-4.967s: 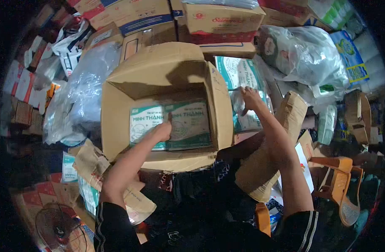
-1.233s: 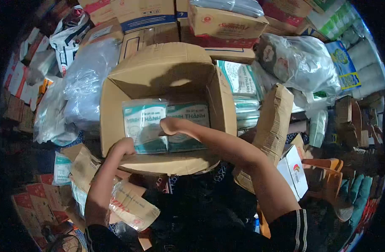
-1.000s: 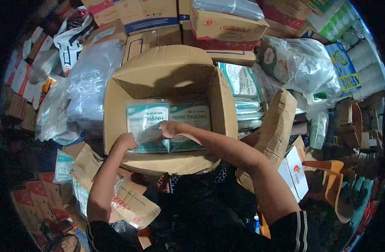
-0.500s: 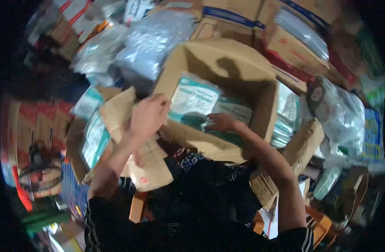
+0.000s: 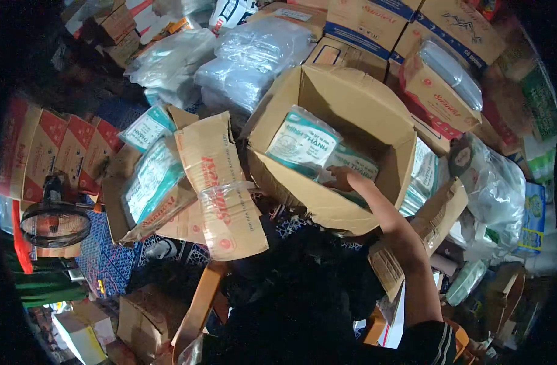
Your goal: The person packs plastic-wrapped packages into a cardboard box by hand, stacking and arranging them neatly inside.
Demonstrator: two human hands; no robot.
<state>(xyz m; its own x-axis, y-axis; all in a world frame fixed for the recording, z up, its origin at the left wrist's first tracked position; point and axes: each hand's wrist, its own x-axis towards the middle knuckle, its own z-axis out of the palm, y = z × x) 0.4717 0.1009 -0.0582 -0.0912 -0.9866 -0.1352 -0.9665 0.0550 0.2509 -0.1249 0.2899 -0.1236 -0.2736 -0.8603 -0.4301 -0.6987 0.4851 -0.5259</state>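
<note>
Right hand [image 5: 342, 177] covers part of a boxed packet [image 5: 362, 163], its hold impossible to tell; the left hand is out of view.

Left hand: out of view. Right hand [image 5: 344, 177]: fingertips partly hidden; contact with right packet [image 5: 359, 163] impossible to tell. Right packet: partly covered by right hand and left packet [image 5: 304, 143]; lower edge out of sight behind near wall of box [image 5: 309, 193]. Left packet: smallest print unreadable. Stack [image 5: 423, 164]: left side hidden behind box. Small carton [image 5: 160, 218]: partly covered by flap [image 5: 211, 164]. Top carton [image 5: 366, 21], white bag [image 5: 231, 13]: cut by top edge. Right sleeve [image 5: 430, 344]: cut by bottom edge.
</note>
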